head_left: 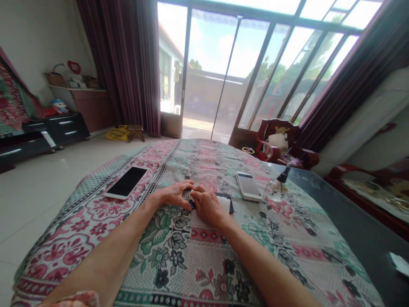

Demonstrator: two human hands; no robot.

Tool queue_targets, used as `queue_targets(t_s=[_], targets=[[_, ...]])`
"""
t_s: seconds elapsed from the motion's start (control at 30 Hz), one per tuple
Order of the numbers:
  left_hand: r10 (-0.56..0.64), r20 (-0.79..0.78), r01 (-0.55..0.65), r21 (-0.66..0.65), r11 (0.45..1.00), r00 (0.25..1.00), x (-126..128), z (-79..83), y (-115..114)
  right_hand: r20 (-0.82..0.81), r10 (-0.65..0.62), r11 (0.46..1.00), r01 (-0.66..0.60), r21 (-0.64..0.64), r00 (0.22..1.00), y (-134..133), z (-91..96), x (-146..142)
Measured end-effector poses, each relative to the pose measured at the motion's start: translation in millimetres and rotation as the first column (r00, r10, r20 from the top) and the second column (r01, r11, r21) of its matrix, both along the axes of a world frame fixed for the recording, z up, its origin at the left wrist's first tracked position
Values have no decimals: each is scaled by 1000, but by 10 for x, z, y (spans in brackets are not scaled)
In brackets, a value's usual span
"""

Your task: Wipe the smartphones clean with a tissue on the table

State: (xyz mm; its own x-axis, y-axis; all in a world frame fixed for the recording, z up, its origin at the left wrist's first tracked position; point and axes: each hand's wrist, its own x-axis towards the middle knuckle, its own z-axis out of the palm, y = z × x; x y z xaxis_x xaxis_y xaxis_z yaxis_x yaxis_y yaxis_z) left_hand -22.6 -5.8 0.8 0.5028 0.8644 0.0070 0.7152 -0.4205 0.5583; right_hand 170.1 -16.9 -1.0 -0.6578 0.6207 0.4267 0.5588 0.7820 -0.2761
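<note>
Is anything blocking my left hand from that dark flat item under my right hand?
Nothing visible blocks the left hand: its thumb is beside the left end of the dark flat item. The right hand covers the item's middle.

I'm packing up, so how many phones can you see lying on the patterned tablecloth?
2: a dark-screened phone left of the left hand, and another phone right of the right hand. A third could be hidden under the hands.

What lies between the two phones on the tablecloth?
In the head view, the left hand and right hand lie between them, with a dark piece bearing something white, partly hidden by the right hand.
</note>
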Motion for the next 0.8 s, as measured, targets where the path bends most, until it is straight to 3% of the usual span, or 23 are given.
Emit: queue_targets(t_s=[0.13,0.3,0.6,0.8], targets=[[-24,-53,23,-27,999,998,-26,-18,23,-2,44,999,-44,8,999,-88,-42,-1],[-27,-82,22,-54,998,996,-27,-27,20,-92,68,994,-76,-78,993,-108,-29,105],[43,-65,-40,46,998,997,36,-13,-65,-83,-186,982,181,-58,979,225,24,757],[33,-59,-27,98,995,998,51,-25,-34,-95,-226,974,227,-2,969,87,-33,987]])
